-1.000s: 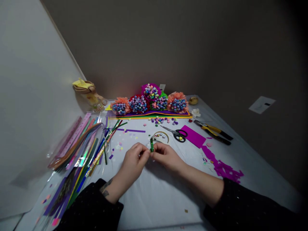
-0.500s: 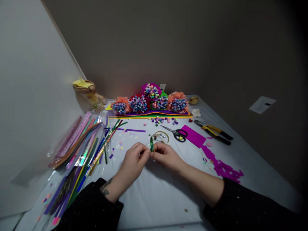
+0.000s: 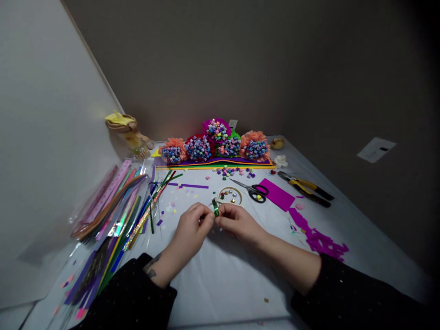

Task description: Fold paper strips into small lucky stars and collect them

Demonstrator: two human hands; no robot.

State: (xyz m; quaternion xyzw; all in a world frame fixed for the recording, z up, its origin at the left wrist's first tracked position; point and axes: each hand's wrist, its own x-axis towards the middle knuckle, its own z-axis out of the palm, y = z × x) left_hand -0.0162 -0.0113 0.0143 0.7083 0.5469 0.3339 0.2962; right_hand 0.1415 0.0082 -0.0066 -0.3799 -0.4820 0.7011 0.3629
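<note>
Both my hands meet over the middle of the white table. My left hand and my right hand pinch a narrow shiny green paper strip between their fingertips; its free end sticks up and tilts left. Just beyond the hands lies a small ring-shaped lid with tiny coloured beads in it. Black-handled scissors rest to its right.
Packs of coloured paper strips fan out on the left. Paper-flower bouquets stand along the back wall. A magenta sheet, magenta scraps and yellow-handled pliers lie on the right. Small paper stars are scattered about.
The green strip's free end has shortened and tipped to the left between my fingers. My hands have stayed in the same place.
</note>
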